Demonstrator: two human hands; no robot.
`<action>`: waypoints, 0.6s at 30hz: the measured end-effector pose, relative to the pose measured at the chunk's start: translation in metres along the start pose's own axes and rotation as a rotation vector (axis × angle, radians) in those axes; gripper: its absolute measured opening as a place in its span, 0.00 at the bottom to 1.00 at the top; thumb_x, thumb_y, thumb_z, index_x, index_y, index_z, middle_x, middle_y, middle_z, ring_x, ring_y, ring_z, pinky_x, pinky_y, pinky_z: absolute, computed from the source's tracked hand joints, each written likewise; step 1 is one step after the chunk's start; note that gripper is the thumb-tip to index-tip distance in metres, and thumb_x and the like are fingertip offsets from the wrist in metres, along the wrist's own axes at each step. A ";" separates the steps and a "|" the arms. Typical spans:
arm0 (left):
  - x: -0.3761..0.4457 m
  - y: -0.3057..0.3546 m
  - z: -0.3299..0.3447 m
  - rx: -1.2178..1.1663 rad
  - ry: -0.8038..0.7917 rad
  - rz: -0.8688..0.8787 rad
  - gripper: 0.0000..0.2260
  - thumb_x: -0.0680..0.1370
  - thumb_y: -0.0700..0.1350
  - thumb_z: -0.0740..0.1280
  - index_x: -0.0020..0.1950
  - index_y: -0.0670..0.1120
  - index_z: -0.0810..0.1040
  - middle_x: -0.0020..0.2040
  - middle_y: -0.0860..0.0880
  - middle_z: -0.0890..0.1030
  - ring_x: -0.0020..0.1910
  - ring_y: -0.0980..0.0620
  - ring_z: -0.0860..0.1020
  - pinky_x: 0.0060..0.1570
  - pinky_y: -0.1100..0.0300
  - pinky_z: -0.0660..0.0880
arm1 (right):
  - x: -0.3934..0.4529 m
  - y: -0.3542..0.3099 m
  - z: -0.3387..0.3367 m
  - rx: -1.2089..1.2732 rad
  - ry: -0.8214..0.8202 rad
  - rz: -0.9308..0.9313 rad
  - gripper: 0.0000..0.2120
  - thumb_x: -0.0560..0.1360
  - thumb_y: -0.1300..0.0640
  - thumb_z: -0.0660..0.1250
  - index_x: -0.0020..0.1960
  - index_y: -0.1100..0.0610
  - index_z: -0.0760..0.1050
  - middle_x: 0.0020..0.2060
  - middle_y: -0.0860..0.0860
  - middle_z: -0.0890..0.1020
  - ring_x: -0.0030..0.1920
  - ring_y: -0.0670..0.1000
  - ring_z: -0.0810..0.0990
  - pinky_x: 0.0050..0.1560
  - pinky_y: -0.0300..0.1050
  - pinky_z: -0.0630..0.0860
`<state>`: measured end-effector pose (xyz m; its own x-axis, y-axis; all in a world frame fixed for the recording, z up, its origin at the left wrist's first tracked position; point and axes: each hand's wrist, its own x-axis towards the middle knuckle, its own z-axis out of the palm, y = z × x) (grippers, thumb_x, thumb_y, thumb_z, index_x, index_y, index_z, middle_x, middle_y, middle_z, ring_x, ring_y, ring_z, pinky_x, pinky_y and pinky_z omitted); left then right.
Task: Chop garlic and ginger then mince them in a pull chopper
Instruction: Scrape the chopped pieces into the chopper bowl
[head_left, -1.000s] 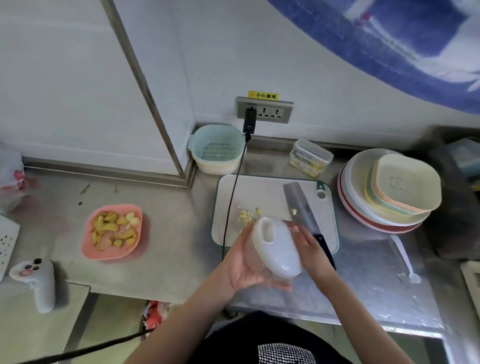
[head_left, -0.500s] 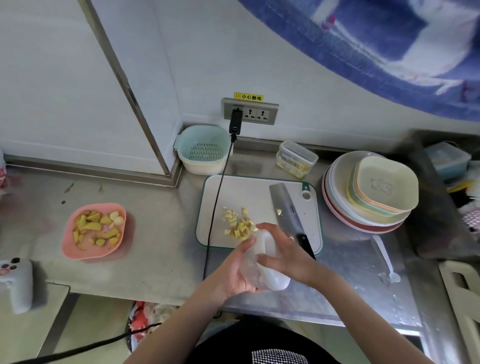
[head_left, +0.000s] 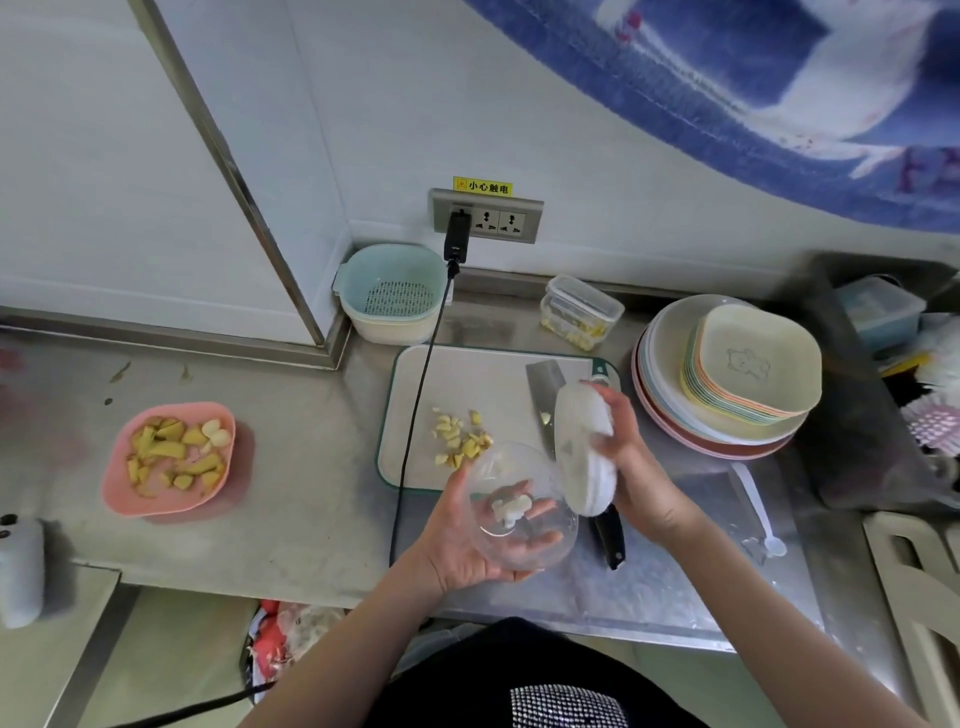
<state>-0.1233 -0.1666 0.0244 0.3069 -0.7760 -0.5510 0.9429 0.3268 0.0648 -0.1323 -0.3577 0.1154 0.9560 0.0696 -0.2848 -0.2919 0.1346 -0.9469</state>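
Note:
My left hand (head_left: 462, 545) cups the clear bowl of the pull chopper (head_left: 540, 470) from below, over the counter's front edge. A white blade piece shows inside it. My right hand (head_left: 631, 467) grips the white chopper lid (head_left: 579, 447), lifted off and tilted on edge just right of the bowl. Chopped garlic and ginger pieces (head_left: 460, 436) lie in a small heap on the white cutting board (head_left: 467, 374). A cleaver (head_left: 540, 389) lies on the board, its black handle (head_left: 610, 535) sticking out below the lid.
A pink bowl (head_left: 117, 488) of ginger chunks and garlic cloves sits at left. A black cable (head_left: 415, 431) runs from the wall socket across the board's left edge. A teal strainer basket (head_left: 392, 291), a clear food box (head_left: 582, 312) and stacked plates (head_left: 727, 415) stand behind and right.
My right hand has taken the lid off the chopper bowl and swung it up to the right. The bowl now lies open in my left hand.

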 end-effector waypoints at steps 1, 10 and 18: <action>0.000 0.001 0.001 -0.032 -0.028 -0.015 0.34 0.62 0.66 0.73 0.58 0.44 0.75 0.72 0.43 0.69 0.68 0.34 0.68 0.60 0.38 0.69 | 0.001 -0.001 -0.004 0.150 0.040 0.030 0.32 0.62 0.44 0.67 0.66 0.48 0.68 0.59 0.53 0.77 0.56 0.52 0.80 0.52 0.50 0.79; 0.013 0.002 -0.033 -0.033 -0.083 0.031 0.32 0.75 0.64 0.65 0.68 0.41 0.72 0.65 0.42 0.71 0.65 0.39 0.70 0.68 0.38 0.62 | -0.037 0.038 -0.095 -0.144 0.436 0.061 0.21 0.73 0.40 0.62 0.65 0.40 0.72 0.62 0.45 0.77 0.65 0.52 0.73 0.61 0.57 0.72; 0.002 0.003 -0.043 0.265 -0.006 0.047 0.39 0.68 0.59 0.75 0.74 0.47 0.65 0.71 0.38 0.69 0.68 0.34 0.69 0.63 0.32 0.67 | -0.058 0.122 -0.117 -1.171 0.569 0.375 0.37 0.67 0.34 0.68 0.71 0.37 0.56 0.73 0.47 0.60 0.72 0.56 0.56 0.67 0.63 0.60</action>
<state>-0.1256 -0.1442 -0.0126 0.3514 -0.7669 -0.5371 0.9283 0.2111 0.3060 -0.2201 -0.4609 -0.0010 0.7869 -0.5377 -0.3027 -0.6133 -0.7355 -0.2879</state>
